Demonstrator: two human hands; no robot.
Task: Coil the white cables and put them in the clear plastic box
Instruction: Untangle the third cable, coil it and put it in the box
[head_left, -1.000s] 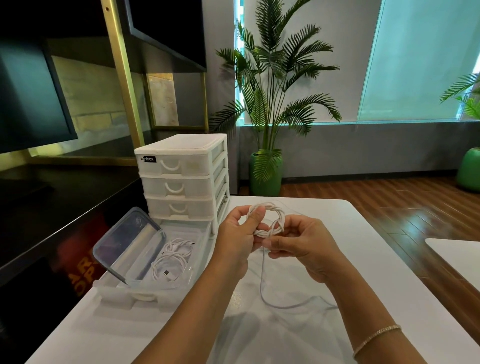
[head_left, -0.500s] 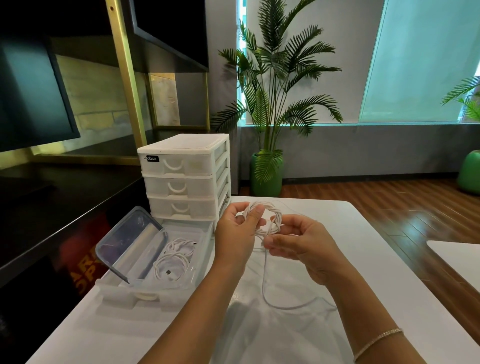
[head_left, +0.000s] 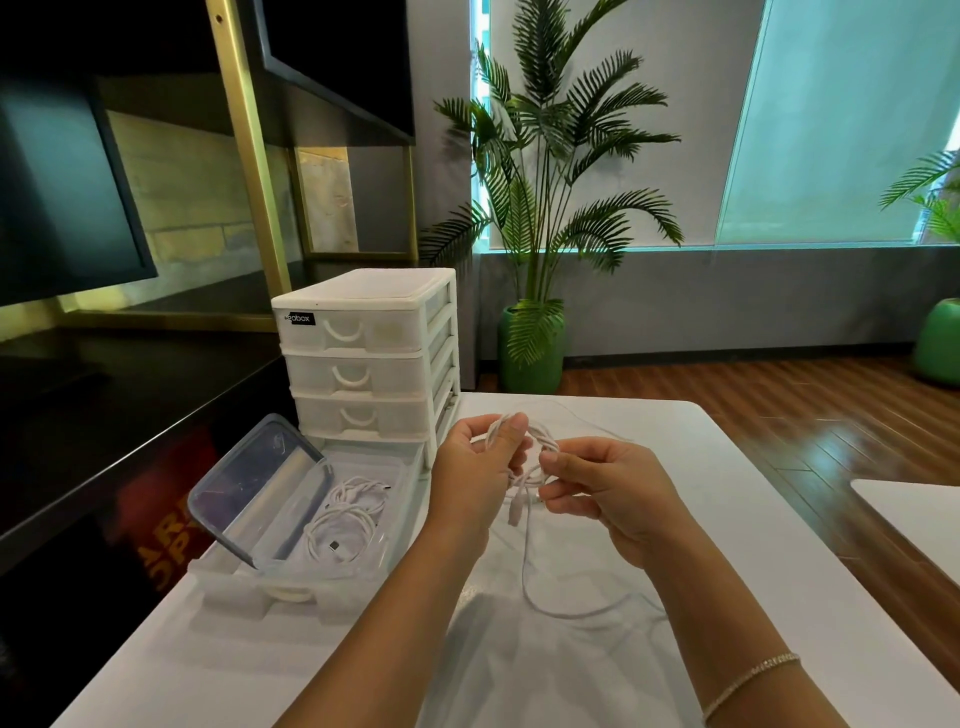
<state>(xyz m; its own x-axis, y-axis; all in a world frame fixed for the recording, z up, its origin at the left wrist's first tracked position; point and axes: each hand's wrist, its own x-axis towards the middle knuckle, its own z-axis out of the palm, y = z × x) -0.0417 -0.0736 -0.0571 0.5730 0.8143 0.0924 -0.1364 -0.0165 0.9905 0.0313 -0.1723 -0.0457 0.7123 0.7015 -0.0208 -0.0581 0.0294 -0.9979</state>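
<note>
White cable (head_left: 540, 441), partly coiled, was held up over the tabletop (head_left: 727, 519) between both hands, close together. Left hand (head_left: 475, 467) gripped the coil w/ fingers curled round it, thumb across the front of the loops. Right hand (head_left: 597, 483) pinched the strand just beside the coil, at its lower right edge. One plug end hung short below the coil; remaining loose length dropped to the tabletop, curved in a slack loop near the right forearm and ran on under it, far end not seen. Clear plastic box (head_left: 363, 551) sat to the left, in front of a white drawer unit (head_left: 363, 353), lid (head_left: 260, 483) propped open at a tilt; two coiled white cables (head_left: 343, 525) lay inside already, approx. side by side. Step in hand, by my judgement: winding the current cable, coil formed but the tail not yet taken up. Next move prob. calls for the right hand to feed the slack round the coil while the left keeps the loops from springing apart, then tucking the end & carrying the bundle left into the box beside the others. Whether more cables wait elsewhere: cannot tell.
</note>
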